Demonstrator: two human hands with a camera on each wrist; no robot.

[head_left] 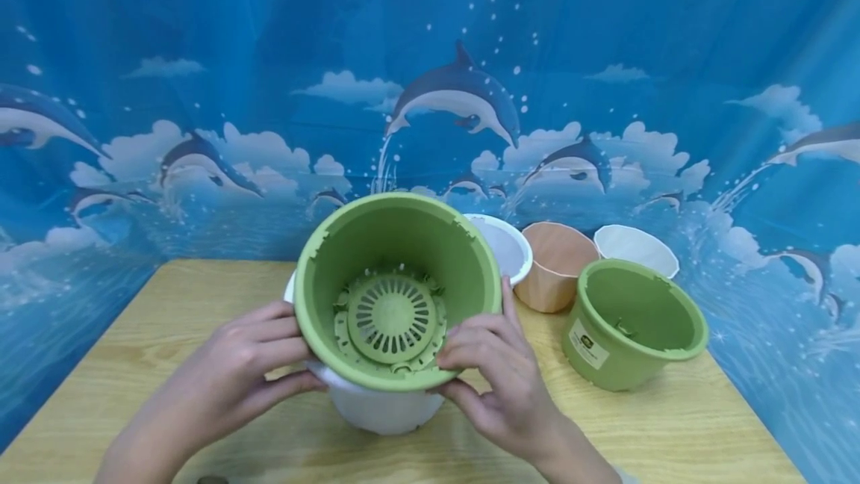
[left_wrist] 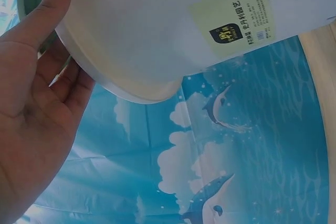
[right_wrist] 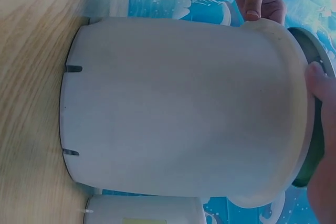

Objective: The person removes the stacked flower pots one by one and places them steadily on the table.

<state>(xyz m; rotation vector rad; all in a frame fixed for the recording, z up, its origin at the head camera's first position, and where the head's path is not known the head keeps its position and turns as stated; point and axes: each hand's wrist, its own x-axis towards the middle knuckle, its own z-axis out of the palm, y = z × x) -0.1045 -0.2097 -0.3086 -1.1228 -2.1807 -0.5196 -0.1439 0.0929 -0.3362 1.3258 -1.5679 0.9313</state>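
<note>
A green flowerpot (head_left: 396,226) with a slotted base sits inside a white flowerpot (head_left: 383,405) that stands on the table. Its rim rises above the white one. My left hand (head_left: 251,357) holds the left side, fingers against the green rim, thumb at the white pot's rim (left_wrist: 121,90). On the right, my right hand (head_left: 500,364) grips the green rim, its fingers curled over the edge and its thumb below. Close to the rims in the right wrist view, the green rim (right_wrist: 310,171) shows just above the white pot's body (right_wrist: 178,108).
Right of the stacked pots stands another green pot (head_left: 605,349) with a label. Behind it are a white pot (head_left: 524,275), a terracotta-coloured pot (head_left: 547,290) and a second white pot (head_left: 638,249). A dolphin-printed curtain (head_left: 269,36) hangs behind the wooden table (head_left: 107,364).
</note>
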